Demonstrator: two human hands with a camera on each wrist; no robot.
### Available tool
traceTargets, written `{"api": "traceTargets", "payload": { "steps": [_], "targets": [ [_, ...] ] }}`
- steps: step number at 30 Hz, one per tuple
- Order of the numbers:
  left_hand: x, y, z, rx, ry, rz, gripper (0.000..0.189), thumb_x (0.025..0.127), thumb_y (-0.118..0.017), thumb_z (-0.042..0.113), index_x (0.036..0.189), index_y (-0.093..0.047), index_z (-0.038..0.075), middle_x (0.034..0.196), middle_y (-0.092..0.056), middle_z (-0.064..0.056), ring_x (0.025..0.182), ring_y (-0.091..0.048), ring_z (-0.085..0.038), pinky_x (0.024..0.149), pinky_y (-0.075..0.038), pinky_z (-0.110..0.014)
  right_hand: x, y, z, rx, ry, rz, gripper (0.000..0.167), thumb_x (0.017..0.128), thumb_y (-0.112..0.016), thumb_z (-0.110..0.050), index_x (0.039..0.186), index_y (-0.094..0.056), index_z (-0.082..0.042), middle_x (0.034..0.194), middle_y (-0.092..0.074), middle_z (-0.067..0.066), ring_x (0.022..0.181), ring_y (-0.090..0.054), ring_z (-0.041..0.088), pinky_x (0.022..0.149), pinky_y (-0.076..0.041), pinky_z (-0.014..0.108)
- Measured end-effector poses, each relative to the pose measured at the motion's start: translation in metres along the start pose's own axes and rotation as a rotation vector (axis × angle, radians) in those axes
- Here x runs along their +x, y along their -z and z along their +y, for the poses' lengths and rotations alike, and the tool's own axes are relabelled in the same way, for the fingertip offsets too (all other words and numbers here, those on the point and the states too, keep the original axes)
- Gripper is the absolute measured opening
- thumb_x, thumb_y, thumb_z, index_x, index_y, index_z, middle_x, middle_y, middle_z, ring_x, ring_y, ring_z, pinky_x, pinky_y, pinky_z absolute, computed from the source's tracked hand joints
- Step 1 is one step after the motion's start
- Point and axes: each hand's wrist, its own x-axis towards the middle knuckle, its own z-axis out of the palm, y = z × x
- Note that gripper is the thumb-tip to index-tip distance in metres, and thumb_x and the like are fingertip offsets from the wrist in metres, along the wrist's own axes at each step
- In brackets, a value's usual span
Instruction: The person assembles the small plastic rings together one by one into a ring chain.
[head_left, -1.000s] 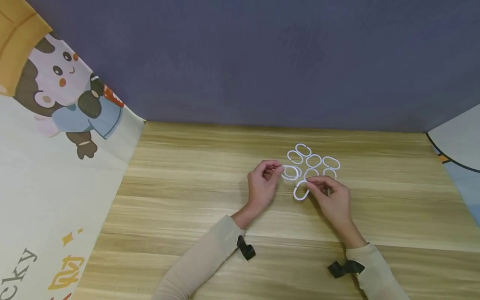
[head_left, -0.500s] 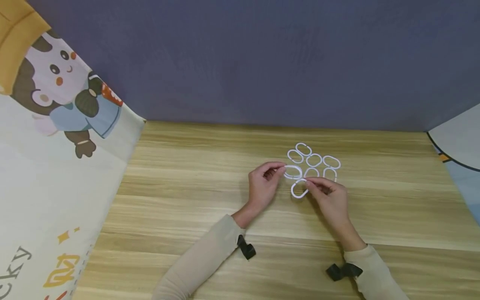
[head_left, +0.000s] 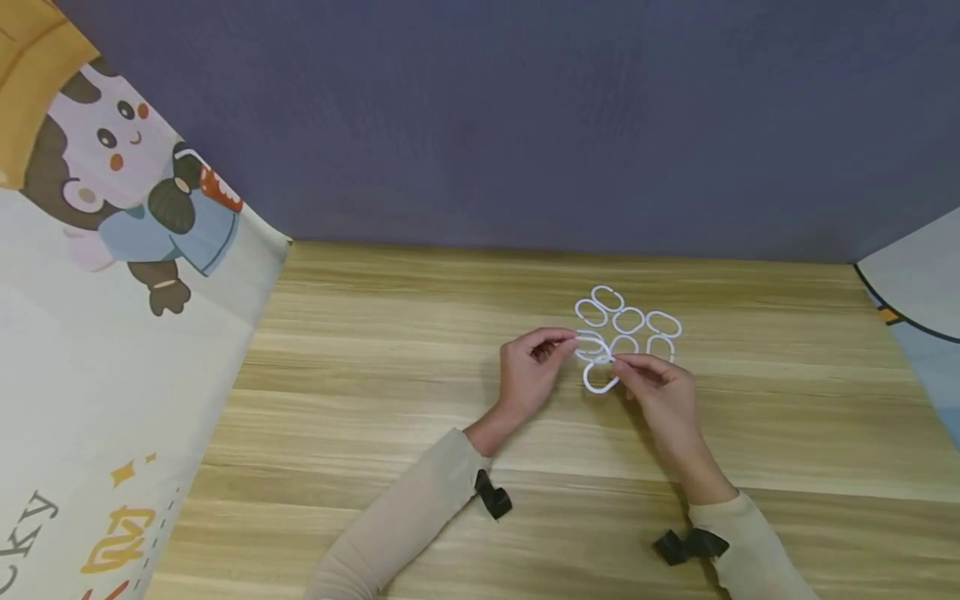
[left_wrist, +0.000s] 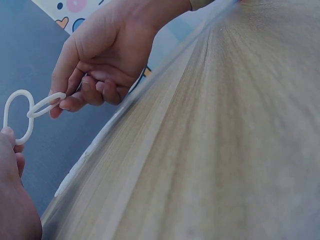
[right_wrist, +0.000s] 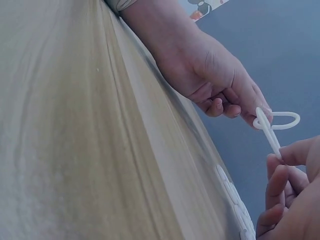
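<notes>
- Grey letters "cky" (head_left: 24,541) slant upward on the white printed panel (head_left: 67,375) at the head view's left — the c at the frame's edge.
- A yellow Chinese character (head_left: 118,542), apparently 财, beside them on the same panel.
- Red strokes (head_left: 114,592) below it — cropped, unreadable.

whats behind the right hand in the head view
Behind the right hand, the upper part of a white ring shows on the wooden table; the hand covers its lower end. The table directly beneath is hidden.

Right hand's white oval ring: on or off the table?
Off the table: both wrist views show the right hand pinching the white oval ring above its surface.
</notes>
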Motion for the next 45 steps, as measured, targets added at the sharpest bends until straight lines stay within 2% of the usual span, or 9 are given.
{"api": "traceTargets", "payload": {
  "steps": [4, 8, 11, 20, 25, 31, 36, 40, 45],
  "targets": [
    [-0.001, 0.0, -0.001, 0.019, -0.003, -0.008, 0.009, 0.092, -0.087, -0.005, 0.1, -0.085, -0.003, 0.094, -0.083, -0.017, 0.069, -0.059, -0.001, 0.063, -0.048, -0.017, 0.0, 0.0, -0.001, 0.071, -0.032, -0.001, 0.005, 0.102, -0.08, -0.004, 0.104, -0.085, -0.004, 0.087, -0.081, -0.008, 0.07, -0.068, 0.006, 0.063, -0.055, 0.018],
    [-0.001, 0.001, -0.001, 0.023, 0.008, -0.018, 0.008, 0.094, -0.087, -0.001, 0.101, -0.085, -0.002, 0.095, -0.083, -0.016, 0.07, -0.06, -0.001, 0.064, -0.048, -0.017, 0.0, 0.0, -0.002, 0.183, -0.055, -0.011, 0.007, 0.102, -0.078, 0.001, 0.101, -0.084, -0.004, 0.086, -0.082, 0.0, 0.066, -0.068, 0.007, 0.063, -0.058, 0.018],
    [0.0, 0.001, 0.0, 0.022, 0.011, -0.023, 0.008, 0.094, -0.087, 0.0, 0.102, -0.085, -0.003, 0.096, -0.083, -0.016, 0.072, -0.06, 0.0, 0.064, -0.048, -0.017, 0.001, 0.001, -0.002, 0.236, -0.067, -0.02, 0.011, 0.103, -0.076, 0.002, 0.099, -0.084, -0.005, 0.084, -0.081, 0.001, 0.064, -0.069, 0.007, 0.064, -0.058, 0.018],
    [0.0, 0.001, 0.001, 0.026, 0.03, -0.032, 0.008, 0.093, -0.087, -0.002, 0.101, -0.085, -0.003, 0.096, -0.083, -0.016, 0.072, -0.06, 0.001, 0.065, -0.048, -0.017, 0.001, 0.001, -0.002, 0.257, -0.098, -0.035, 0.012, 0.105, -0.074, -0.001, 0.1, -0.083, -0.006, 0.079, -0.078, -0.003, 0.066, -0.07, 0.006, 0.063, -0.052, 0.018],
    [-0.001, 0.001, 0.001, 0.058, 0.012, -0.052, 0.007, 0.093, -0.088, 0.002, 0.1, -0.086, -0.001, 0.095, -0.083, -0.015, 0.071, -0.059, 0.002, 0.064, -0.048, -0.017, 0.001, 0.002, -0.002, 0.257, -0.106, -0.043, 0.014, 0.106, -0.074, -0.003, 0.099, -0.083, -0.01, 0.077, -0.076, -0.001, 0.068, -0.07, 0.007, 0.063, -0.051, 0.019],
    [-0.001, 0.002, 0.001, 0.05, 0.008, -0.059, 0.008, 0.095, -0.087, 0.004, 0.101, -0.086, 0.0, 0.094, -0.083, -0.013, 0.07, -0.059, 0.0, 0.064, -0.049, -0.019, 0.002, 0.002, -0.002, 0.27, -0.105, -0.045, 0.015, 0.107, -0.073, -0.005, 0.099, -0.083, -0.013, 0.077, -0.077, -0.001, 0.067, -0.07, 0.008, 0.059, -0.05, 0.02],
    [0.001, 0.002, 0.001, 0.045, 0.014, -0.057, 0.007, 0.095, -0.086, 0.0, 0.101, -0.085, 0.0, 0.095, -0.083, -0.012, 0.069, -0.058, 0.0, 0.064, -0.048, -0.018, 0.006, 0.003, -0.001, 0.309, -0.094, -0.046, 0.012, 0.107, -0.073, -0.004, 0.101, -0.082, -0.009, 0.081, -0.08, 0.002, 0.067, -0.072, 0.009, 0.057, -0.05, 0.021],
    [0.003, 0.003, -0.002, 0.039, -0.009, -0.045, 0.009, 0.094, -0.086, -0.004, 0.102, -0.085, -0.002, 0.094, -0.083, -0.015, 0.069, -0.059, -0.003, 0.063, -0.049, -0.019, 0.008, 0.003, -0.003, 0.337, -0.081, -0.046, 0.008, 0.107, -0.074, -0.004, 0.104, -0.081, -0.004, 0.083, -0.081, 0.003, 0.069, -0.075, 0.009, 0.057, -0.051, 0.021],
    [0.004, 0.005, -0.004, 0.037, -0.029, -0.037, 0.007, 0.095, -0.086, -0.001, 0.102, -0.084, -0.001, 0.092, -0.082, -0.015, 0.069, -0.06, -0.005, 0.063, -0.05, -0.02, 0.011, 0.002, -0.005, 0.368, -0.059, -0.051, 0.008, 0.106, -0.074, -0.001, 0.103, -0.08, -0.005, 0.084, -0.082, 0.004, 0.07, -0.077, 0.01, 0.056, -0.052, 0.021]
  ]
}}
